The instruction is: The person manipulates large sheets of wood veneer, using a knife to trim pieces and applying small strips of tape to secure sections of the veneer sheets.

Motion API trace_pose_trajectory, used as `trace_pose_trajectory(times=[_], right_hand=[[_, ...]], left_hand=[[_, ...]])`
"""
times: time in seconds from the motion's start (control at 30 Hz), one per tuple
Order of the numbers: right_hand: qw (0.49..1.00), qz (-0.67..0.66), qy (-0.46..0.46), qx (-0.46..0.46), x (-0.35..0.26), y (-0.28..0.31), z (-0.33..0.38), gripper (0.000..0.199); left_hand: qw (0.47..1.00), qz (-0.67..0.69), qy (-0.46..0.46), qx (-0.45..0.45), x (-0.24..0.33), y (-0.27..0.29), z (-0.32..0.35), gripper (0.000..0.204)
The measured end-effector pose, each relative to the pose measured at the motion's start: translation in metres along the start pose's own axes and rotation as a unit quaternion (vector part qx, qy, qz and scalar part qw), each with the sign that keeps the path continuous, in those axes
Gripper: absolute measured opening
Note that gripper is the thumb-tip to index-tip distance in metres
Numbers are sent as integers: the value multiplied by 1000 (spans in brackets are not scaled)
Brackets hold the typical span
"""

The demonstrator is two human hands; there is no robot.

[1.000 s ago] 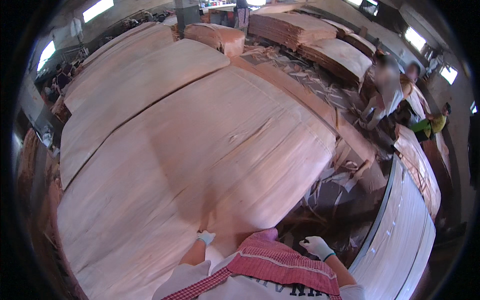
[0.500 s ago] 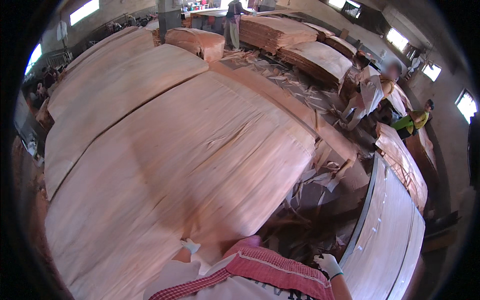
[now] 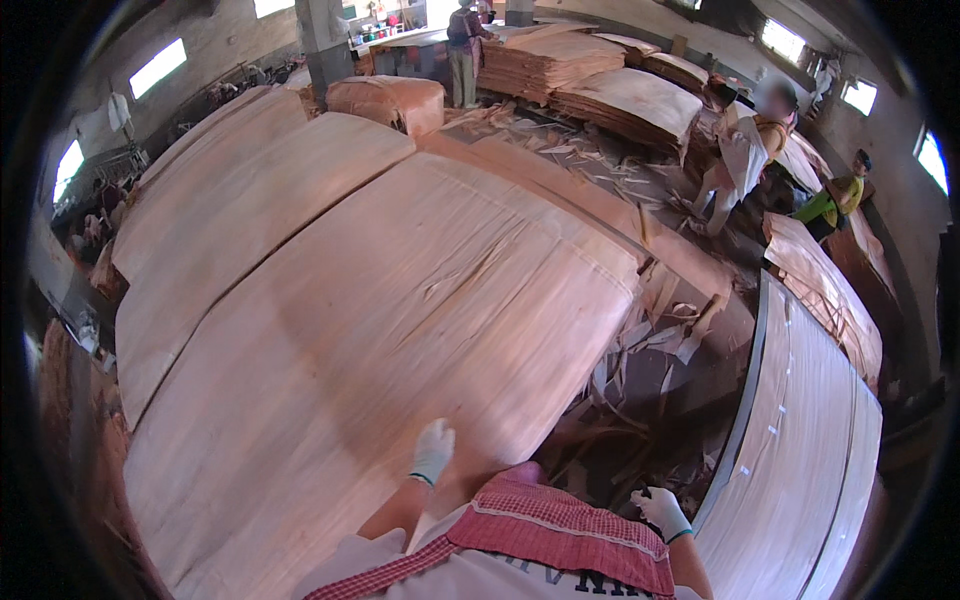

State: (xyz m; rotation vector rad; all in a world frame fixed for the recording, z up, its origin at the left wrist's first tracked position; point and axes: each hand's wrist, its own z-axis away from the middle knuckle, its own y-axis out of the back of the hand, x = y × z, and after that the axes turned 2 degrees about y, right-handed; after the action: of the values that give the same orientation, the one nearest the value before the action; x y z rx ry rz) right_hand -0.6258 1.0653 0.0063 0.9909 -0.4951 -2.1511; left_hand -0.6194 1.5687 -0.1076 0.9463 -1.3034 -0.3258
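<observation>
L hand (image 3: 433, 450), gloved, is hovering over or touching the wood veneer sheet (image 3: 385, 335), can't tell which, nor if it's gripping; sheet is spreading under & well ahead of it. R hand (image 3: 662, 512), also gloved, is hanging well apart, fingers curling by a small dark item (image 3: 643, 492), grip unclear. Veneer scraps (image 3: 692, 342) are lying ahead of R hand, pale panels (image 3: 800, 450) just to its R

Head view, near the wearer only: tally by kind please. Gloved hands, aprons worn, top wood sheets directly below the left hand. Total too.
White-gloved hands: 2 (left hand, right hand)
Red checked apron: 1
Broad pale wood sheet: 1
Total: 4
Dark spot at the right hand's fingers: unclear, not counted.
</observation>
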Motion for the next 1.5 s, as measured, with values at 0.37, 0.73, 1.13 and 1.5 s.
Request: trace_pose_trajectory(times=[0.37,0.73,1.13,1.5], right_hand=[[987,-69,-41,137,56,-14,96,45],[821,-365,-229,375,130,-90,217,33],[198,-703,-341,592,99,-185,262,22],[-248,-564,-332,714,146,-300,335,30]], left_hand=[[827,356,40,-433,169,-107,17,31],[582,300,78,-752,446,-257,59,28],[603,111,133,-779,552,-388,127,24],[625,51,-36,-778,602,-392,145,16]])
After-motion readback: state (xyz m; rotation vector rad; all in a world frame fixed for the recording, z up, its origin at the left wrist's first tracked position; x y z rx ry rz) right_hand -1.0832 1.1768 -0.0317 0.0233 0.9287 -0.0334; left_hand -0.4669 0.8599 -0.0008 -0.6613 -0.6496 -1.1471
